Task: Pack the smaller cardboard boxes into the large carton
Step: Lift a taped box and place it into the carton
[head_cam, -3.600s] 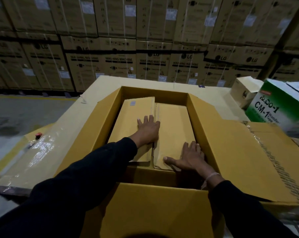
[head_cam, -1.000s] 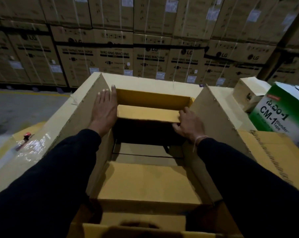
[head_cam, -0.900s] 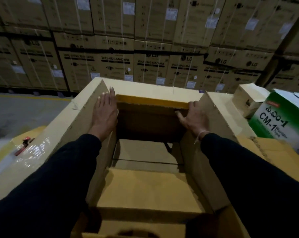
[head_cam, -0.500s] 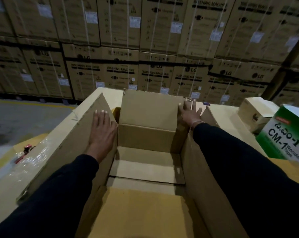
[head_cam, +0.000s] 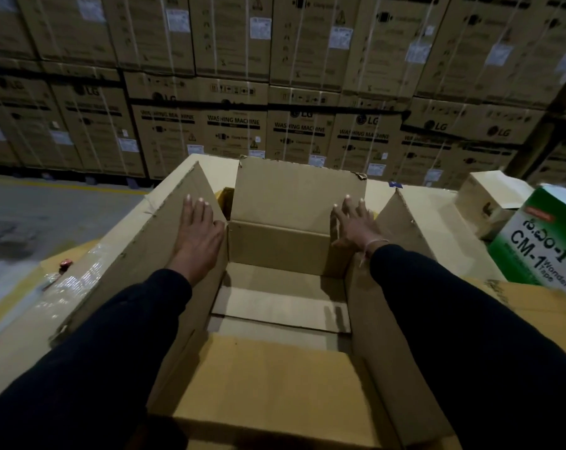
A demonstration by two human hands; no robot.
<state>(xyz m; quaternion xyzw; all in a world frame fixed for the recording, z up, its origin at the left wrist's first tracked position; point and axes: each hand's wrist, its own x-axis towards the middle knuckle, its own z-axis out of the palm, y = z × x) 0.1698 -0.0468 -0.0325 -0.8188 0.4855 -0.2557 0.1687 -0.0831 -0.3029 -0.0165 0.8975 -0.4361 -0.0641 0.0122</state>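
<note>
Both arms stretched forward: my left hand is lying flat, grip open, on the large carton's left flap; my right hand, fingers spread, is pressing the far flap.

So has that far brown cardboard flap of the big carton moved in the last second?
Yes. The far cardboard flap has swung up: it lay folded down inside the carton, and now stands upright above the far wall, against the stacked washing-machine boxes behind.
</note>
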